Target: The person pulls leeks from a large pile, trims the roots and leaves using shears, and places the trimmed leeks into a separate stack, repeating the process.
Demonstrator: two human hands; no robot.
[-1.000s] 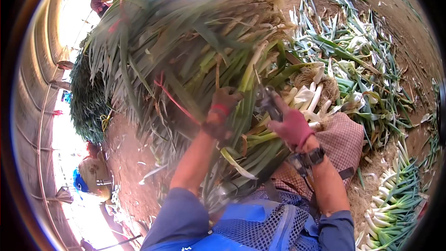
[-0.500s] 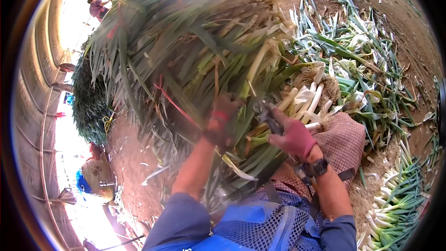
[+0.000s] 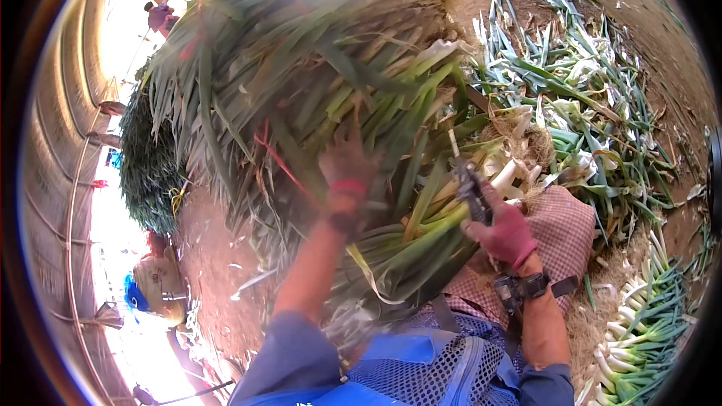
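My left hand (image 3: 349,162), gloved and slightly blurred, reaches onto the big heap of leeks (image 3: 301,68), fingers stretched over the leaves. In my right hand (image 3: 508,234), wearing a reddish glove, is a dark air blow gun (image 3: 474,194) with a thin nozzle pointing up and away from me. Just beyond it are the pale stems and roots of several leeks (image 3: 508,178). Long green leaves (image 3: 406,263) spread across my lap below the two hands. A red tie (image 3: 280,158) lies among the leaves left of my left hand.
Stripped leaves (image 3: 571,83) litter the ground at upper right. Cleaned leeks (image 3: 628,338) lie in a row at lower right. A checked cloth (image 3: 558,229) covers my leg. Another leek pile (image 3: 150,165) stands left, with a person (image 3: 159,286) below it and another person (image 3: 160,16) farther off.
My left hand has moved up and away onto the heap, its fingers extending. My right hand has shifted slightly right and down with the blow gun, whose nozzle now points more upward.
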